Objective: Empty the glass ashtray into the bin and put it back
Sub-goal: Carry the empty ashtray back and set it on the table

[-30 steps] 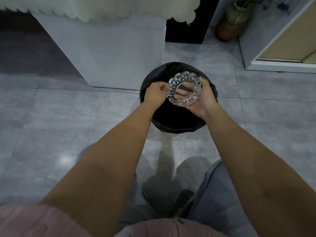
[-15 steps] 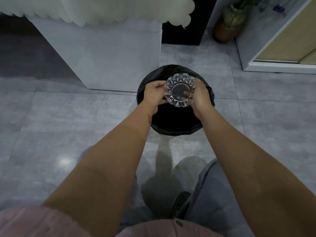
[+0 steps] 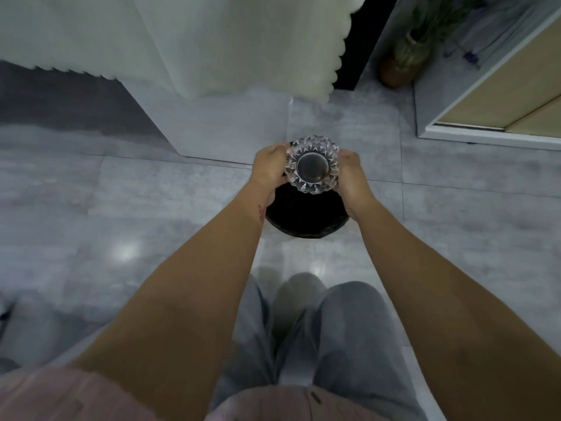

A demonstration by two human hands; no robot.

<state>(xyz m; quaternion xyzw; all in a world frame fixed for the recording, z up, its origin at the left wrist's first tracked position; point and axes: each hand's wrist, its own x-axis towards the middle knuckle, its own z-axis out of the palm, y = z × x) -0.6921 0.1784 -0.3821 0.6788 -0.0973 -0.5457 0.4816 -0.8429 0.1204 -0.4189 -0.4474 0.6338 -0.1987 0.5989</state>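
Now my left hand at 9 o'clock and right hand at 3 o'clock each close their grip on the glass ashtray, held above the black bin so anything loose falls inside.

Glass ashtray between hands, over bin

One head-worn wide-angle view looks steeply down and forward; forearms reach from the bottom edge toward 12 o'clock; the bin sits near centre on the floor, close below.
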